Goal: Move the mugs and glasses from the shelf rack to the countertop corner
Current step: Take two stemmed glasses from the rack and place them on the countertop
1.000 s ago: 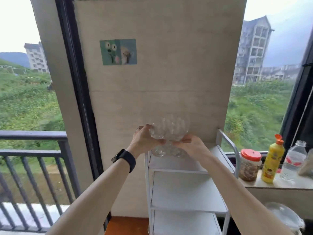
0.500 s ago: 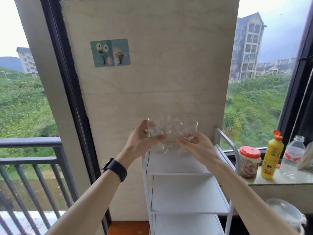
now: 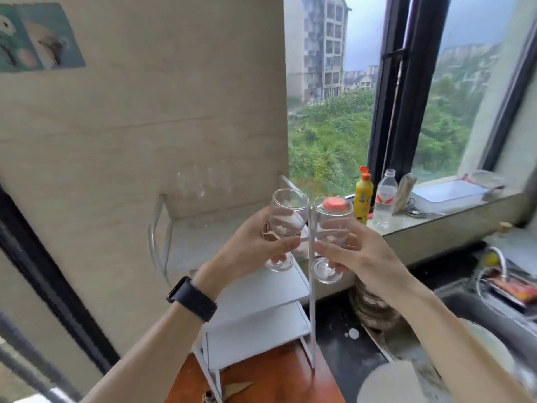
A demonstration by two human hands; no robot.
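Two clear stemmed glasses are held upright side by side in the air, over the right edge of the white shelf rack (image 3: 255, 298). My left hand (image 3: 252, 245) grips the left glass (image 3: 286, 219) around its stem and lower bowl. My right hand (image 3: 357, 251) grips the right glass (image 3: 329, 225) the same way. The rims nearly touch. The rack's top shelf looks bare, with blurred faint shapes against the wall behind it. A black watch sits on my left wrist.
A window sill (image 3: 430, 216) to the right carries a red-lidded jar (image 3: 335, 203), a yellow bottle (image 3: 363, 199), a water bottle (image 3: 385, 203) and a white box (image 3: 450, 194). A dark countertop (image 3: 343, 324), stacked bowls and a cluttered sink (image 3: 499, 298) lie lower right. White plates sit at bottom right.
Both hands lifted the two glasses off the rack's top shelf and carried them rightward. The view swung right, bringing the sill, countertop and sink into sight.
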